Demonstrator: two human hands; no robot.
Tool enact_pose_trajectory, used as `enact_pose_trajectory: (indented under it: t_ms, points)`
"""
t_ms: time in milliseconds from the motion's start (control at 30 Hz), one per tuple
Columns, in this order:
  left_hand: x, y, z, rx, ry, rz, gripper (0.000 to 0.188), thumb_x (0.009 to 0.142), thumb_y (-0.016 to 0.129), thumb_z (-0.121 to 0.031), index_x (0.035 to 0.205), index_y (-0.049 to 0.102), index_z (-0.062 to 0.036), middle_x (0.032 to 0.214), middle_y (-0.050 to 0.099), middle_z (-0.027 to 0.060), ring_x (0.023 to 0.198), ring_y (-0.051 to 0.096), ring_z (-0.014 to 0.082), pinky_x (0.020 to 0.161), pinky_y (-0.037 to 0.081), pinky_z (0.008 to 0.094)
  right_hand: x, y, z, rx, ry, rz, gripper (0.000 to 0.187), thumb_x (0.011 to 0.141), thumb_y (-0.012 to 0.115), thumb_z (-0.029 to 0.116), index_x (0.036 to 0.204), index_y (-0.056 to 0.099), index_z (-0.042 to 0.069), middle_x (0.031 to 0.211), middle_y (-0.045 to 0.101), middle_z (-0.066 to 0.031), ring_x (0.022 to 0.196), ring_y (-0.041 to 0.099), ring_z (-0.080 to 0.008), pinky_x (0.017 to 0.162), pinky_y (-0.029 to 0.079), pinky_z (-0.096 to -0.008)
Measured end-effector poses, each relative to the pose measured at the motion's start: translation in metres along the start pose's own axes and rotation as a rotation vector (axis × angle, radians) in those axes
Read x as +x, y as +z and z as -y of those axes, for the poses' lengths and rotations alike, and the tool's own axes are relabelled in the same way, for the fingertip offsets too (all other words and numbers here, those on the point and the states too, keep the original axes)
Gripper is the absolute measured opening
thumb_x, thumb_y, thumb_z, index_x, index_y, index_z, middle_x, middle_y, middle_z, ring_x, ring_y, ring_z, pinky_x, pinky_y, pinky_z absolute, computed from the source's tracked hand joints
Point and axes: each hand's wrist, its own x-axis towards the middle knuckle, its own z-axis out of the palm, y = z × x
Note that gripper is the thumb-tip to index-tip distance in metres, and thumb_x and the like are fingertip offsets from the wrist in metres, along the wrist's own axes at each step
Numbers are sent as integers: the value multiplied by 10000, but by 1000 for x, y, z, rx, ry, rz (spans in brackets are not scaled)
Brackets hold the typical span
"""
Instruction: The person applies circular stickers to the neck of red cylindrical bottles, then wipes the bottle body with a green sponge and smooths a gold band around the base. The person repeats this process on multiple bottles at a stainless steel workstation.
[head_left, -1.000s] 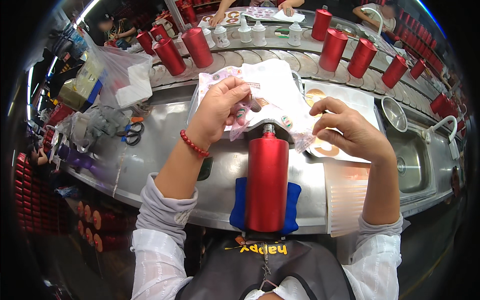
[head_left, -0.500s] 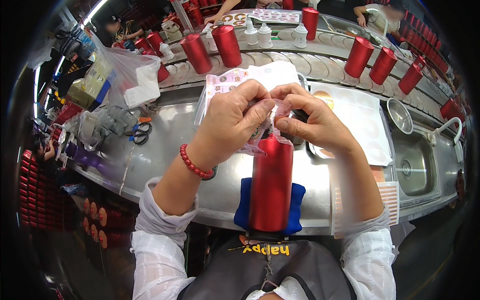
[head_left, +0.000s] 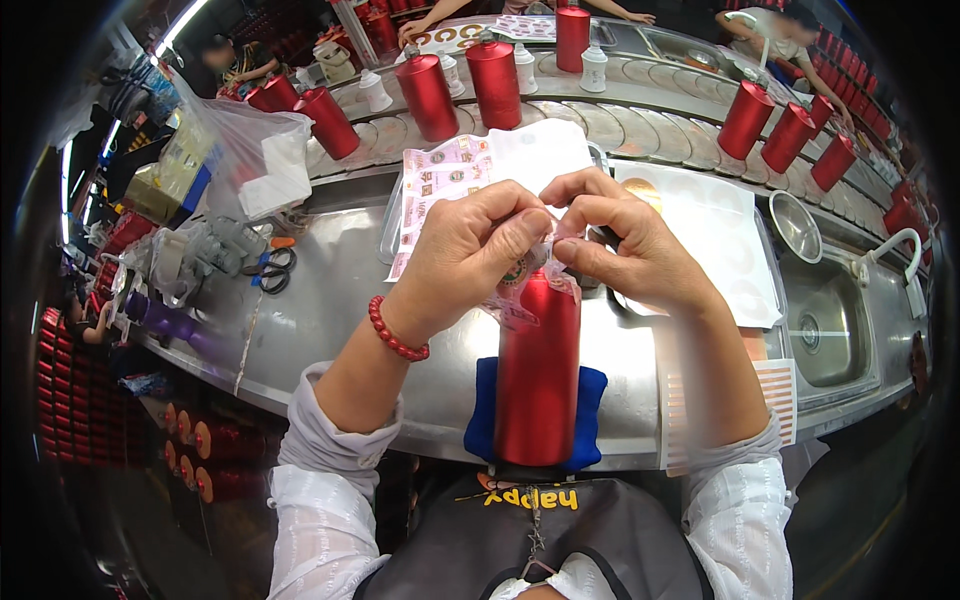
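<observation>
Both grips, left hand (head_left: 470, 250) and right hand (head_left: 625, 250), pinch a clear printed label (head_left: 520, 285) atop the red metal cylindrical bottle (head_left: 538, 375); a printed sticker sheet (head_left: 440, 185) lies behind on the steel worktop (head_left: 330, 300).

Single head-worn fisheye view, looking steeply down and forward from above the person's chest. Close on the curved stainless-steel counter (head_left: 330, 300); forearms enter from the lower edge. Straight edges bow toward the dark rim.

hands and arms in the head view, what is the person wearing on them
Both hands, left hand and right hand, are bare, with no gloves. A red bead bracelet circles the left wrist. White sleeves are pushed up to the elbows on both arms, with a gathered cuff.
</observation>
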Motion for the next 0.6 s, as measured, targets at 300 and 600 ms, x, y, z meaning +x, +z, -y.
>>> enact_pose_trajectory:
  t_ms: [300,600]
  points:
    - [-4,5,10,-15,121,-113,156,1026,594,-145,962,634,-8,745,639,0,651,560,27,559,452,204,8,3,-1,-58,41,-39,176,909,677,176,851,644,13,1157,595,-114,1061,590,-231,930,463,-338]
    - [5,-16,26,-269,-58,-219,288,1062,521,-288,1055,648,-29,893,704,66,676,690,109,472,421,166,58,-13,-83,-397,327,-45,254,912,670,264,948,714,17,1146,624,-175,1079,605,-340,936,480,-423]
